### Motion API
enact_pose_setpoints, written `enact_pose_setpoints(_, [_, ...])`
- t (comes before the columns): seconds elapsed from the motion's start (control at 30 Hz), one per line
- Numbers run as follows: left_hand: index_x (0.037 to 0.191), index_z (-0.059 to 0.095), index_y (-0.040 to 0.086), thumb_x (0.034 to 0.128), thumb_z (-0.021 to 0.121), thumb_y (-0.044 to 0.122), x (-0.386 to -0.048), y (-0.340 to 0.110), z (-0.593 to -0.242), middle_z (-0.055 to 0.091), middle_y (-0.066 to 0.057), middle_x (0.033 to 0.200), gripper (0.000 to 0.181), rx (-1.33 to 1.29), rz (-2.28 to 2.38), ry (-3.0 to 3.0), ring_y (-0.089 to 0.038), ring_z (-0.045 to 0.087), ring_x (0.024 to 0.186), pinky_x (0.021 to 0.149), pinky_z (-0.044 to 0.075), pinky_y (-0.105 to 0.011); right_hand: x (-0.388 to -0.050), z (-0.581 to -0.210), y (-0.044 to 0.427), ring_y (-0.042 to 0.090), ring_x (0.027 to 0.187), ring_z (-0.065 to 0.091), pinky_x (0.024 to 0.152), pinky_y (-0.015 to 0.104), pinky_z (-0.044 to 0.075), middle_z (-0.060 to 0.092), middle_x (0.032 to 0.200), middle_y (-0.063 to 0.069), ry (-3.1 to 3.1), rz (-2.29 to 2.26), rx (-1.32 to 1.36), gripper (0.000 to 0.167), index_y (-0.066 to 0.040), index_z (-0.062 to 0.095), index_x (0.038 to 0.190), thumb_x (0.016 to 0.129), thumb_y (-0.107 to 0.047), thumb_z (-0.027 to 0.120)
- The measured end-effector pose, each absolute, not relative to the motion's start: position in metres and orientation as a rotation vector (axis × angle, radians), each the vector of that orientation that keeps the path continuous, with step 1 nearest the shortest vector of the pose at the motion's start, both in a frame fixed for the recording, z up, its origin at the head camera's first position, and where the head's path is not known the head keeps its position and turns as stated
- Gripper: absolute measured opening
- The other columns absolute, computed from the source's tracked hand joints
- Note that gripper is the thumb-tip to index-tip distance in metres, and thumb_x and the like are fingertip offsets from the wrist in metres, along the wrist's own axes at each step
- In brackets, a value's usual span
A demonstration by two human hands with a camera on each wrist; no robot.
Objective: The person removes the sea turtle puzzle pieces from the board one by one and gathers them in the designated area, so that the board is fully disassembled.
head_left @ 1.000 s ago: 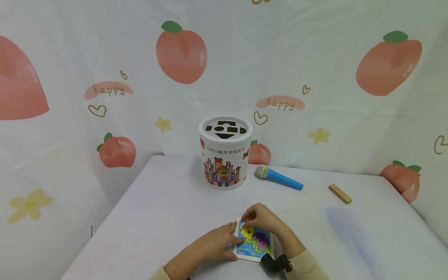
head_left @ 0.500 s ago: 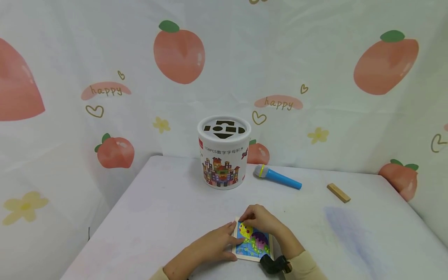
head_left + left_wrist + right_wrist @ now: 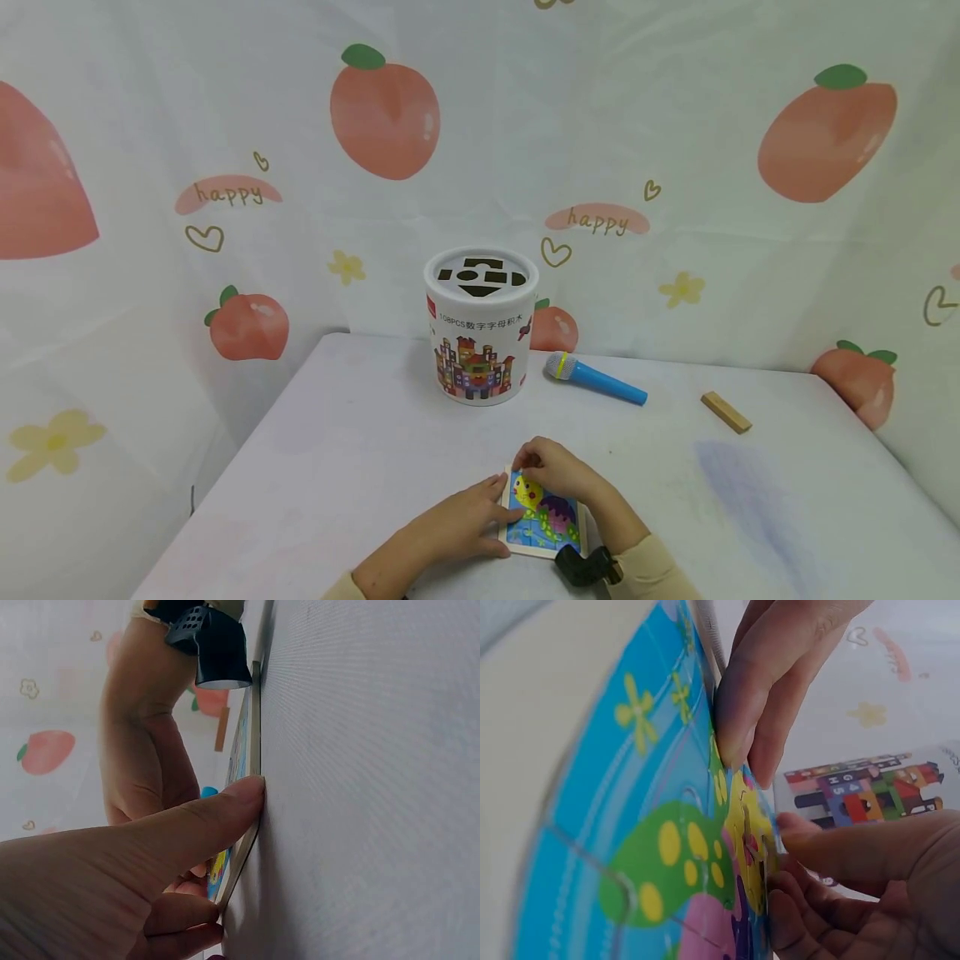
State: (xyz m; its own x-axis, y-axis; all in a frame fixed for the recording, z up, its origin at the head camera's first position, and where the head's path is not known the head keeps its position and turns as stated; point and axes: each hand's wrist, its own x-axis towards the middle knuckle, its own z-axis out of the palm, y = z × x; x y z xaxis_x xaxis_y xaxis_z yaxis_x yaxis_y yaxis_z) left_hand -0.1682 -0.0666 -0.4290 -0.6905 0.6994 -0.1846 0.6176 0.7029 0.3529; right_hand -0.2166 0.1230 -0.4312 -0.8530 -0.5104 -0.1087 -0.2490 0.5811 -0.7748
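A small jigsaw puzzle (image 3: 534,537) in a pale wooden frame lies flat near the front of the table, with a yellow face, purple shape and green parts on blue. My left hand (image 3: 468,525) steadies its left side; the thumb (image 3: 236,799) rests against the frame's edge and a fairly straight fingertip presses on the picture. Over the far left corner, my right hand (image 3: 555,468) has curled fingers, and its thumb and fingertips pinch at the yellow part's edge (image 3: 751,825). Whether a loose piece sits between them is hidden.
A white block bucket (image 3: 480,333) with shaped holes in its lid stands behind the puzzle. Right of it lie a blue toy microphone (image 3: 600,381) and a wooden block (image 3: 726,412). A peach-printed cloth (image 3: 465,192) hangs behind the table.
The right hand's fingertips shift slightly at the puzzle's far left corner, uncovering a little more of the yellow face. The left hand stays in place; the view turns slightly.
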Motion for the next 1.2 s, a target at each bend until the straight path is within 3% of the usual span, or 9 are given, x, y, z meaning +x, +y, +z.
enact_pose_setpoints(0.4, [0.127, 0.058, 0.027, 0.0807, 0.067, 0.042, -0.167, -0.065, -0.428, 0.037, -0.015, 0.147, 0.050, 1.050, 0.370, 2.604, -0.026, 0.035, 0.137, 0.108, 0.037, -0.036, -0.221, -0.430, 0.130, 0.013, 0.073, 0.054, 0.067, 0.024, 0.052, 0.063, 0.083, 0.005, 2.419, -1.247, -0.624, 0.008, 0.000, 0.064, 0.092, 0.085, -0.002, 0.064])
enact_pose_setpoints(0.63, [0.127, 0.059, 0.025, 0.0801, 0.067, 0.043, -0.165, -0.065, -0.427, 0.042, -0.013, 0.144, 0.052, 1.104, 0.322, 2.643, -0.027, 0.042, 0.133, 0.102, 0.043, -0.036, -0.223, -0.429, 0.137, 0.011, 0.065, 0.057, 0.062, 0.025, 0.054, 0.063, 0.077, 0.004, 2.352, -1.311, -0.566, 0.009, 0.002, 0.064, 0.092, 0.086, -0.005, 0.063])
enact_pose_setpoints(1.2, [0.128, 0.058, 0.021, 0.0809, 0.065, 0.045, -0.166, -0.065, -0.428, 0.047, -0.006, 0.141, 0.053, 1.165, 0.288, 2.648, -0.026, 0.044, 0.131, 0.102, 0.044, -0.034, -0.220, -0.425, 0.174, 0.013, 0.071, 0.055, 0.068, 0.028, 0.055, 0.062, 0.079, 0.004, 2.402, -1.292, -0.423, 0.014, 0.001, 0.062, 0.094, 0.085, -0.009, 0.065])
